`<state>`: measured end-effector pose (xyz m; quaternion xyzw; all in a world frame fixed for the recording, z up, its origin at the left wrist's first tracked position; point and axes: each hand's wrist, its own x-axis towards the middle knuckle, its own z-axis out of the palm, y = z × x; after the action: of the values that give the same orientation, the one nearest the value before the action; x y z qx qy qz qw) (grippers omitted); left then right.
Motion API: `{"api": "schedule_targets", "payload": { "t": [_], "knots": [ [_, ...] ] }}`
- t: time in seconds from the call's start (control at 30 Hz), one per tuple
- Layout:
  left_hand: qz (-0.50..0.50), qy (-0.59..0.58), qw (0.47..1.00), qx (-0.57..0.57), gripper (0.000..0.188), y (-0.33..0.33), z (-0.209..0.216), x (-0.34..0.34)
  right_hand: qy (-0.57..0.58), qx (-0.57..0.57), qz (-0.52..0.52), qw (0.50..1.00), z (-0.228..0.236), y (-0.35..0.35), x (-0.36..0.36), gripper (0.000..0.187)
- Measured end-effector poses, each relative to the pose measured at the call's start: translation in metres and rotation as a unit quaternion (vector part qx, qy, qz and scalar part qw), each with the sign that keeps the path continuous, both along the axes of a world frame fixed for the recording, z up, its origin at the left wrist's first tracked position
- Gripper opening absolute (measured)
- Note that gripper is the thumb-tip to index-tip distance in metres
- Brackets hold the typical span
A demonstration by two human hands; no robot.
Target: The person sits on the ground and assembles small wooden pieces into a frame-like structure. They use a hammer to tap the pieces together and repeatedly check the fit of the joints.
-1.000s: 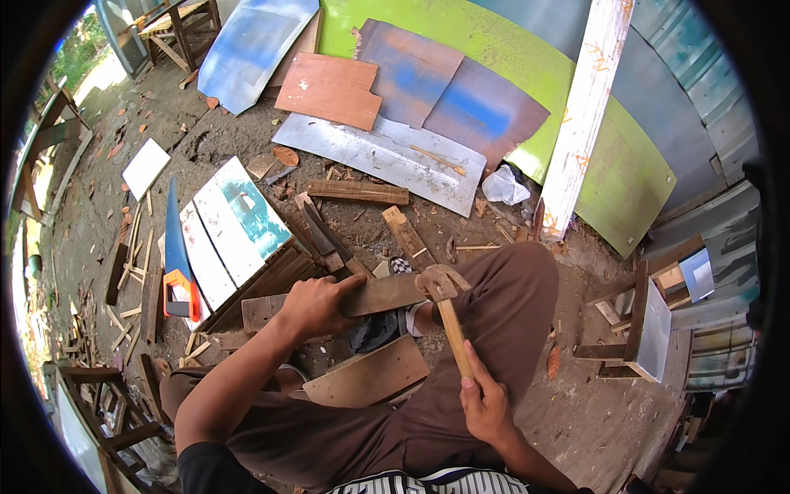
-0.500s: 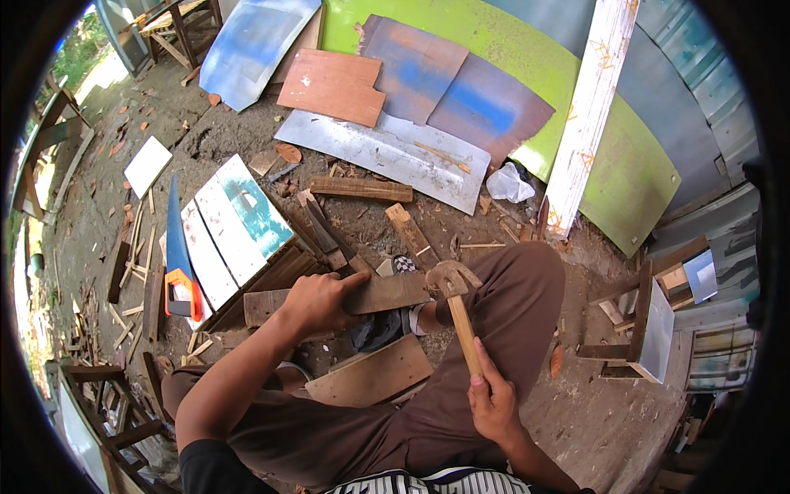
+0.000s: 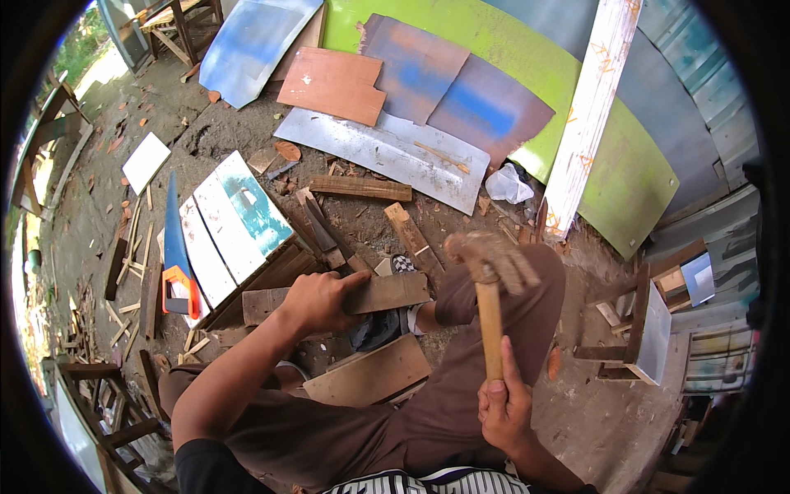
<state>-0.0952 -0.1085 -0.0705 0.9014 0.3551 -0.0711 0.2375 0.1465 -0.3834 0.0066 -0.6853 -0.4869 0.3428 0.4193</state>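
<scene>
My left hand [image 3: 319,305] is closed around a short weathered wooden plank [image 3: 393,294], which lies crosswise between my knees. The thumb points along the top of the plank toward its right end. In my right hand [image 3: 506,414] is a claw hammer [image 3: 490,321], gripped near the end of its wooden handle, index finger stretched along it. The rusty hammer head is smeared by motion and appears over my right knee, apart from the plank's right end. Below the plank, between my legs, lies a wider brown board [image 3: 372,375].
A wooden box [image 3: 234,210] with white and teal slats stands at left, an orange-handled handsaw [image 3: 176,255] against it. Wood offcuts [image 3: 360,188] litter the dirt ahead. Painted sheets [image 3: 383,156] and a long white plank [image 3: 591,115] lie beyond. A small wooden stand [image 3: 650,329] is at right.
The hammer head has lifted away from the plank's right end, moving up and to the right. My right hand has shifted slightly right. My left hand and the plank have hardly moved.
</scene>
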Motion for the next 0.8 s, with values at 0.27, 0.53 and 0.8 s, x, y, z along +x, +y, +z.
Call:
{"api": "schedule_targets", "payload": {
  "t": [0.27, 0.53, 0.8],
  "knots": [
    [-0.042, 0.005, 0.999, 0.013, 0.085, -0.007, -0.011, 0.005, -0.109, -0.105, 0.028, 0.988, -0.03, -0.001, -0.012, 0.053],
    [-0.049, 0.018, 0.999, 0.012, 0.083, -0.01, -0.013, 0.0, 0.015, -0.128, -0.013, 0.992, -0.034, -0.011, -0.019, 0.053],
    [-0.027, 0.026, 0.999, 0.011, 0.084, -0.008, -0.014, 0.002, 0.064, -0.049, -0.105, 0.991, -0.048, 0.0, -0.011, 0.058]
  ]
}}
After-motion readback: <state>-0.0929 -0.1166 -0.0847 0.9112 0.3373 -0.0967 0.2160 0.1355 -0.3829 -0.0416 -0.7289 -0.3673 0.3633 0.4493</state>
